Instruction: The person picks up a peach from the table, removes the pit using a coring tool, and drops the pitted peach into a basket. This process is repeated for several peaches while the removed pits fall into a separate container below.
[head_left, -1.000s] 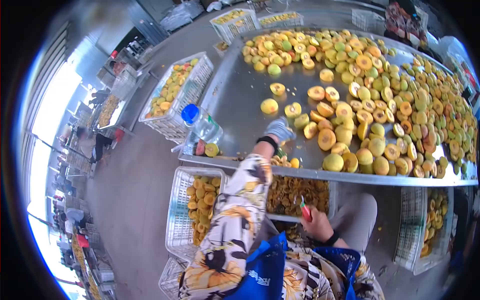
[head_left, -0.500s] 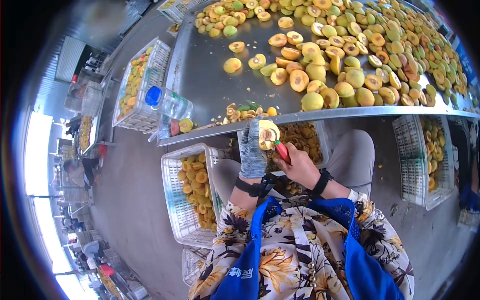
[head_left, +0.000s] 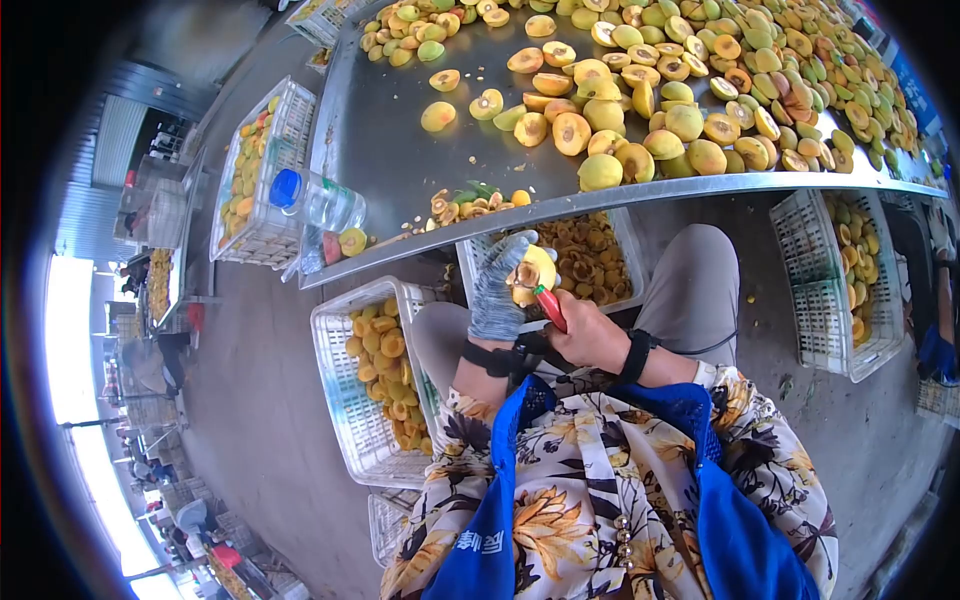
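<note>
My left hand [head_left: 496, 298], in a grey glove, grips a yellow peach half [head_left: 543, 264] with its cut face and brown stone area showing. Closed round the red handle of a pitting knife [head_left: 549, 306], my right hand [head_left: 594, 334] holds the tool against that face; the tip is hidden in the flesh. Both hands are in front of the table edge, over a white crate [head_left: 630, 240] of brownish stones and scraps. Many peach halves [head_left: 572, 133] lie on the metal table [head_left: 400, 160] beyond, and a small pile of scraps [head_left: 465, 207] lies near its edge.
A white crate [head_left: 335, 365] of peach halves stands by my left knee, another crate [head_left: 815, 290] at the right. A blue-capped bottle [head_left: 330, 203] lies at the table's left corner, beside a further fruit crate [head_left: 285, 150]. Other people work at far left.
The peach half has tilted in my left hand, and the knife has come up against its stone area. Both hands are slightly lower relative to the table edge. The whole view has shifted a little.
</note>
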